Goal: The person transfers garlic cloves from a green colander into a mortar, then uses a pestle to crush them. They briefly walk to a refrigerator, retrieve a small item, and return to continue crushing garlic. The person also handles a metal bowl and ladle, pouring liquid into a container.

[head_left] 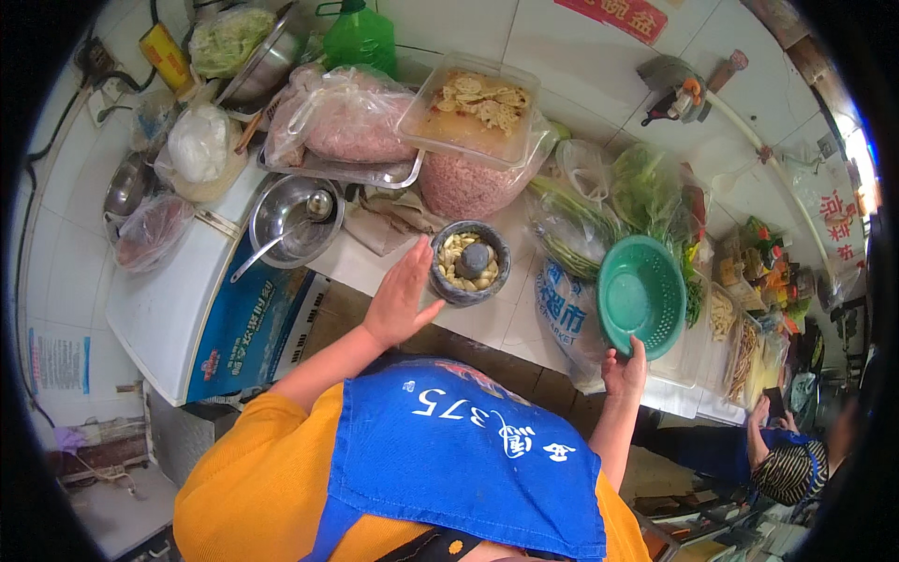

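A dark stone mortar [448,288] stands on the white counter, filled with peeled garlic cloves [453,253]. Its pestle [473,258] stands upright among them. My left hand [401,298] is open, fingers stretched and thumb apart, right beside the mortar's left side; whether it touches the stone I cannot tell. To the right, my right hand [624,371] grips the near rim of a green plastic colander [642,295], thumb on the rim and fingers below. The colander is tilted toward me, and nothing shows inside it.
Behind the mortar sit bagged minced meat [468,187], a clear tub [426,117] and a bag of meat [351,122]. A steel bowl with a ladle [272,245] stands left. Bagged green vegetables [581,220] crowd the colander. Another person [787,459] is at far right, holding a phone.
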Action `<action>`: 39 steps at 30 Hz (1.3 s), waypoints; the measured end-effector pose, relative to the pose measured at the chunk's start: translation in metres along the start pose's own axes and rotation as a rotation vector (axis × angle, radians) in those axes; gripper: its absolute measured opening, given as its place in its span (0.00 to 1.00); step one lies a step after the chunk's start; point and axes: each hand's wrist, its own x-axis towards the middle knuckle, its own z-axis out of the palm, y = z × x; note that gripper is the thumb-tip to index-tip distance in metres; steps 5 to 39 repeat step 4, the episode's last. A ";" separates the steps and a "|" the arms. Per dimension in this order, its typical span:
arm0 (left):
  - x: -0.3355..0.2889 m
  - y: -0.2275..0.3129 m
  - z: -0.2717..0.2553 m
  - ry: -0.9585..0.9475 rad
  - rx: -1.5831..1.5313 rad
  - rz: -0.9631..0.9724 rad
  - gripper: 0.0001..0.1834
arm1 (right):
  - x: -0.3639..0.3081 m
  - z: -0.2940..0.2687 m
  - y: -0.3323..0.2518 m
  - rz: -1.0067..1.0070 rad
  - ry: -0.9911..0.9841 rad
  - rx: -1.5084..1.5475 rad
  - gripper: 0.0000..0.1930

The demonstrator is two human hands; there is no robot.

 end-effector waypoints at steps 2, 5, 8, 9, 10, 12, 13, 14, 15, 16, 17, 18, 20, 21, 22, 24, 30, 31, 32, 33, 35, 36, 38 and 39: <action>-0.008 0.008 -0.002 -0.046 -0.038 -0.022 0.58 | -0.004 -0.002 -0.004 0.008 0.007 -0.031 0.17; -0.020 0.010 -0.008 -0.078 -0.050 -0.005 0.58 | -0.008 -0.002 -0.002 0.048 -0.049 -0.084 0.22; -0.020 0.010 -0.008 -0.078 -0.050 -0.005 0.58 | -0.008 -0.002 -0.002 0.048 -0.049 -0.084 0.22; -0.020 0.010 -0.008 -0.078 -0.050 -0.005 0.58 | -0.008 -0.002 -0.002 0.048 -0.049 -0.084 0.22; -0.020 0.010 -0.008 -0.078 -0.050 -0.005 0.58 | -0.008 -0.002 -0.002 0.048 -0.049 -0.084 0.22; -0.020 0.010 -0.008 -0.078 -0.050 -0.005 0.58 | -0.008 -0.002 -0.002 0.048 -0.049 -0.084 0.22; -0.020 0.010 -0.008 -0.078 -0.050 -0.005 0.58 | -0.008 -0.002 -0.002 0.048 -0.049 -0.084 0.22; -0.020 0.010 -0.008 -0.078 -0.050 -0.005 0.58 | -0.008 -0.002 -0.002 0.048 -0.049 -0.084 0.22; -0.020 0.010 -0.008 -0.078 -0.050 -0.005 0.58 | -0.008 -0.002 -0.002 0.048 -0.049 -0.084 0.22; -0.020 0.010 -0.008 -0.078 -0.050 -0.005 0.58 | -0.008 -0.002 -0.002 0.048 -0.049 -0.084 0.22; -0.020 0.010 -0.008 -0.078 -0.050 -0.005 0.58 | -0.008 -0.002 -0.002 0.048 -0.049 -0.084 0.22; -0.020 0.010 -0.008 -0.078 -0.050 -0.005 0.58 | -0.008 -0.002 -0.002 0.048 -0.049 -0.084 0.22; -0.020 0.010 -0.008 -0.078 -0.050 -0.005 0.58 | -0.008 -0.002 -0.002 0.048 -0.049 -0.084 0.22; -0.020 0.010 -0.008 -0.078 -0.050 -0.005 0.58 | -0.008 -0.002 -0.002 0.048 -0.049 -0.084 0.22; -0.020 0.010 -0.008 -0.078 -0.050 -0.005 0.58 | -0.008 -0.002 -0.002 0.048 -0.049 -0.084 0.22; -0.020 0.010 -0.008 -0.078 -0.050 -0.005 0.58 | -0.008 -0.002 -0.002 0.048 -0.049 -0.084 0.22; -0.020 0.010 -0.008 -0.078 -0.050 -0.005 0.58 | -0.008 -0.002 -0.002 0.048 -0.049 -0.084 0.22; -0.020 0.010 -0.008 -0.078 -0.050 -0.005 0.58 | -0.008 -0.002 -0.002 0.048 -0.049 -0.084 0.22; -0.020 0.010 -0.008 -0.078 -0.050 -0.005 0.58 | -0.008 -0.002 -0.002 0.048 -0.049 -0.084 0.22; -0.020 0.010 -0.008 -0.078 -0.050 -0.005 0.58 | -0.008 -0.002 -0.002 0.048 -0.049 -0.084 0.22; -0.020 0.010 -0.008 -0.078 -0.050 -0.005 0.58 | -0.008 -0.002 -0.002 0.048 -0.049 -0.084 0.22; -0.020 0.010 -0.008 -0.078 -0.050 -0.005 0.58 | -0.008 -0.002 -0.002 0.048 -0.049 -0.084 0.22; -0.020 0.010 -0.008 -0.078 -0.050 -0.005 0.58 | -0.008 -0.002 -0.002 0.048 -0.049 -0.084 0.22; -0.020 0.010 -0.008 -0.078 -0.050 -0.005 0.58 | -0.008 -0.002 -0.002 0.048 -0.049 -0.084 0.22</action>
